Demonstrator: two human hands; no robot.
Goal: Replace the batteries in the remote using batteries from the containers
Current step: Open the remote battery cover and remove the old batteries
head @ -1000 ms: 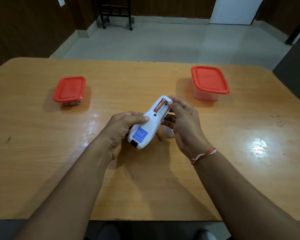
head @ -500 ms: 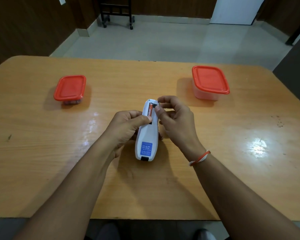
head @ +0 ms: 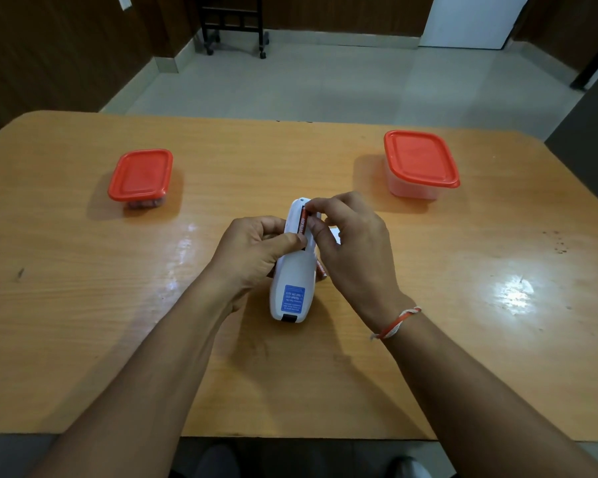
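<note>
The hands meet over the middle of the tabletop [head: 83, 339]: the left hand [head: 256, 253] is wrapped around the white remote [head: 292, 288], thumb laid across its back just below the open battery bay, which reads as a brace so the body cannot slide or roll while the other hand works. The right hand [head: 349, 243] has its thumb and forefinger pinched at the red battery [head: 302, 220] lying in the left slot of that bay, either seating it or prying it up; the picture alone does not settle which. The remote lies face down, its blue label [head: 293, 299] upward and the bay end pointing away from the person, which puts the slots in plain sight and within reach of the fingertips. A second red battery [head: 321, 269] lies on the wood just beside the remote's right edge, under the right palm, close at hand for the other slot or set aside as spent. A small white piece [head: 335, 235], probably the bay cover, shows behind the right fingers, mostly hidden. Farther out, two red-lidded containers stand well apart: the left container [head: 140, 175], low, with reddish contents dimly visible through its wall, and the taller right container [head: 420, 163], whose contents cannot be made out. Both lids are on, so any further battery would call for opening one.
</note>
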